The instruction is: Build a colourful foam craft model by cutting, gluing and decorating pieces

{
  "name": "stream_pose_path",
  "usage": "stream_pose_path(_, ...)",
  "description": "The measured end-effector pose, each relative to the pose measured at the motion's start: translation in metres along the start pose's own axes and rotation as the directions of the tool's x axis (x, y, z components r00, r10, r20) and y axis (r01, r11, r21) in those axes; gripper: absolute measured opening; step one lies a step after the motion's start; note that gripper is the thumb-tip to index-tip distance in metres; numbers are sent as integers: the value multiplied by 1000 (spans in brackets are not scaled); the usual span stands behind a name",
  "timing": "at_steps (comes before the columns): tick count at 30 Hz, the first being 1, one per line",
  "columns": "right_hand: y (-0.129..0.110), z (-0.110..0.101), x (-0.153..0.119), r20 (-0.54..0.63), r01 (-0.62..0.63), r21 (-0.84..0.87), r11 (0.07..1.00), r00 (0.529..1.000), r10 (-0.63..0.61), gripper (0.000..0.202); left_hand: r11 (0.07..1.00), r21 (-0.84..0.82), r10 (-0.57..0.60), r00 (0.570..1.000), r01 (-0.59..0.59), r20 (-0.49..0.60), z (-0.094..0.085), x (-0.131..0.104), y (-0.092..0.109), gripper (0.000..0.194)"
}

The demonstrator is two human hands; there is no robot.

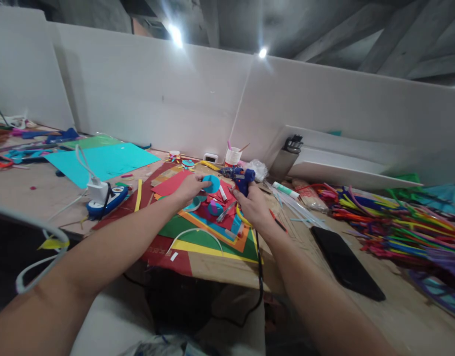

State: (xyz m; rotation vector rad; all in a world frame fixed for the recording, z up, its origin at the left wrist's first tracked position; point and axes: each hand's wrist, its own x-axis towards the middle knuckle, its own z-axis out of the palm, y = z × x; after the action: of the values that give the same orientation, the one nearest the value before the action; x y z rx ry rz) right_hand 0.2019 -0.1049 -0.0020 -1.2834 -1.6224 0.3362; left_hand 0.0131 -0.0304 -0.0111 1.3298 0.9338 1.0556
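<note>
Between the fingertips of my left hand (192,189) is a round blue paper disc (211,184), held above the stack of coloured sheets. My right hand (249,198) is wrapped round the handle of a dark blue glue gun (243,179), whose nozzle points left, toward the disc. A black cord (260,267) hangs down from near the gun over the table's front edge. Beneath both hands lie red, orange and green sheets (212,242) with small cut pieces on top.
A blue-and-white power strip (107,200) with a white plug sits left. Large cyan sheet (112,162) lies behind it. Stacked paper cups (233,156) and a bottle (284,157) stand at the back. To the right are a black phone (346,262) and many pipe cleaners (397,222).
</note>
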Motion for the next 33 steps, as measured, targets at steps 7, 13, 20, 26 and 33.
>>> stream_pose_path(7,-3,-1,0,-8,-21,-41,999,1000,20,27,997,-76,-27,999,24,-36,0,2,-1,19)
stream_pose_path(13,-3,0,-2,2,-58,-94,994,998,58,42,992,-124,6,998,-13,-57,-2,6,-4,17)
stream_pose_path(20,-6,1,-3,11,-41,-97,994,999,42,40,994,-105,7,997,-15,-75,0,5,-3,19)
stream_pose_path(26,-4,2,-3,34,-13,-88,996,999,16,42,994,-113,-4,997,-5,-77,3,2,1,12)
stream_pose_path(33,-5,2,-4,35,-6,-117,993,999,10,41,996,-90,-1,998,-5,-67,5,-2,5,12)
